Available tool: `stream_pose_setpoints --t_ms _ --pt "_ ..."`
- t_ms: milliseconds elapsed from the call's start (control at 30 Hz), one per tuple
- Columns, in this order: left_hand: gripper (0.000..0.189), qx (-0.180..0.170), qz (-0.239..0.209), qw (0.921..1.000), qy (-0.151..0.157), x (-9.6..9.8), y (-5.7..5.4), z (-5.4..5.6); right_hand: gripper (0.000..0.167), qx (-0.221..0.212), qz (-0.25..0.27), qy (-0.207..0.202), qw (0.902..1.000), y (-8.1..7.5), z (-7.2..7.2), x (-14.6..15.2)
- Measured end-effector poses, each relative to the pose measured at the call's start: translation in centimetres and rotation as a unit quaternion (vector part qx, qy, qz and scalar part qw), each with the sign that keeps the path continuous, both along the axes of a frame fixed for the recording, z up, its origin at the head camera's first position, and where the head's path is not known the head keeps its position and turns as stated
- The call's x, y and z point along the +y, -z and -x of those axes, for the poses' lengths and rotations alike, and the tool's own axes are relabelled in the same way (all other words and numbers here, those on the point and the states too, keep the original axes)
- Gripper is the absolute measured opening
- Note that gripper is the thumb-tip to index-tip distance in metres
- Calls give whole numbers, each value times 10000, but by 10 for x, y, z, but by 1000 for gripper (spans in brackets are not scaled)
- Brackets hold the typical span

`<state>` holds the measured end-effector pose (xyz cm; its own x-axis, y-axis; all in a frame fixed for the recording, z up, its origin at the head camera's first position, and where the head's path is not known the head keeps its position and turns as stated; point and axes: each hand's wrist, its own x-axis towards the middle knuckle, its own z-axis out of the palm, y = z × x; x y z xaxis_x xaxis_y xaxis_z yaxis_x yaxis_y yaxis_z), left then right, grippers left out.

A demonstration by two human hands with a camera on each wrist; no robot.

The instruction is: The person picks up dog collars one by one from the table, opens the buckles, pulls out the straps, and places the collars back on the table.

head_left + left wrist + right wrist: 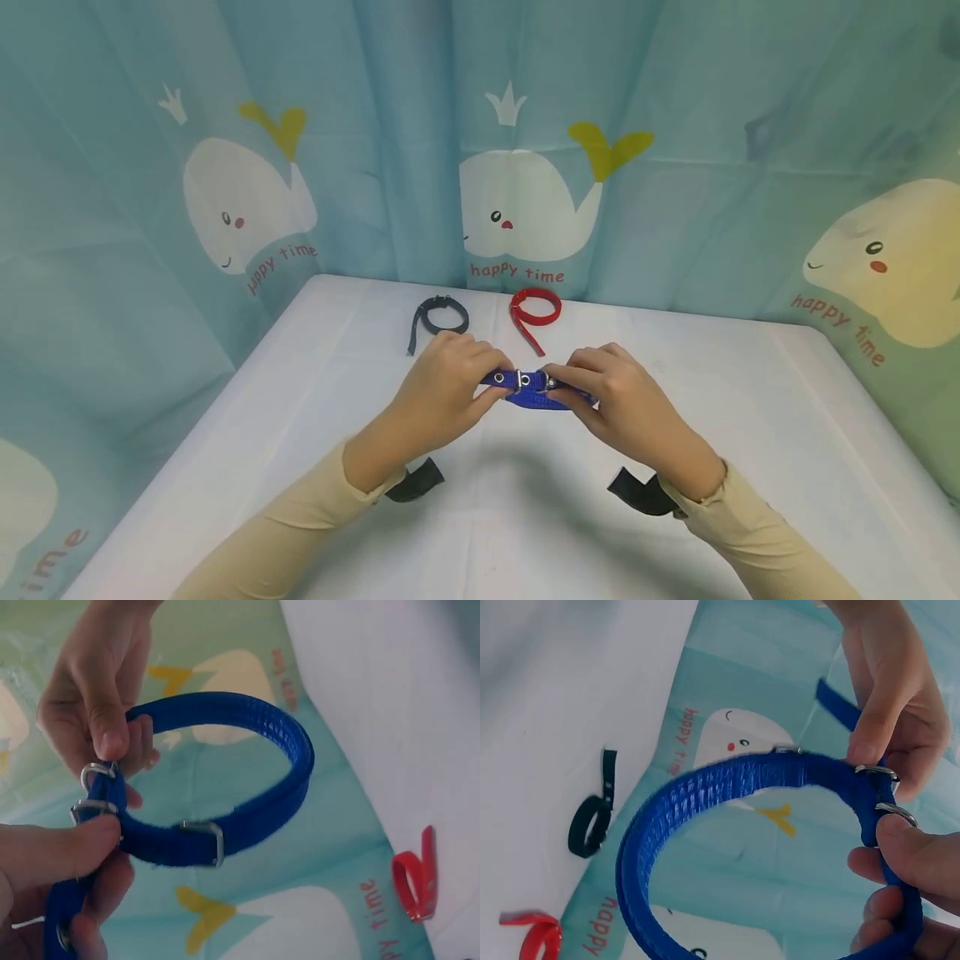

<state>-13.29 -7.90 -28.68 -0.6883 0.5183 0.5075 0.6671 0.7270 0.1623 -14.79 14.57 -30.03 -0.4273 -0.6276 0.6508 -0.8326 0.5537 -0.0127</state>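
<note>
Hanging above the smooth white desk [337,358], a blue woven strap collar [536,402] is pinched by the left hand [450,385] and the right hand [618,398], the thumb and curled fingers of each being closed on the band close to its buckle. In the head view the blue collar is seen nearly edge-on; its round loop and textured inner lining [705,791] are revealed by the wrist views. The free end [836,705], hidden in the head view, is shown beside the left hand by the right wrist view. 3 silver metal loops [220,846] are shown on the band. Farther back on the desk, a coiled black strap collar [424,317] and a coiled red strap collar [537,322] are laid near each other; both are caught in the right wrist view, only the red in the left. On the blue-green curtain [412,208], "happy time" [517,272] is printed in red beneath 3 white whales [532,200]. 3 collars are counted: 1 blue, 1 black, 1 red. 2 beige sleeves [296,525] are worn.
</note>
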Motion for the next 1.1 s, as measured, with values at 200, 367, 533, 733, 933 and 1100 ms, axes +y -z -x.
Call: stream_pose_setpoints --t_ms 200,367,533,733,933,1100 --pt "17 287 -63 9992 -287 4 4 0 23 -30 459 -245 9986 3 2 -1" --pt "17 558 -474 9969 -294 9 10 2 29 -185 693 -315 9969 5 1 -3" --pt "18 103 -750 9971 88 11 9 2 19 -307 875 -312 9952 8 1 -3" --pt "34 43 -402 9984 386 10 9 0 38 -489 1046 -483 9921 12 1 0" --pt "20 1155 82 9917 553 11 11 0 36 385 513 -793 9948 11 6 -2" --pt "21 1331 313 9894 495 7 11 1 38 1297 108 -854 9878 12 10 2"
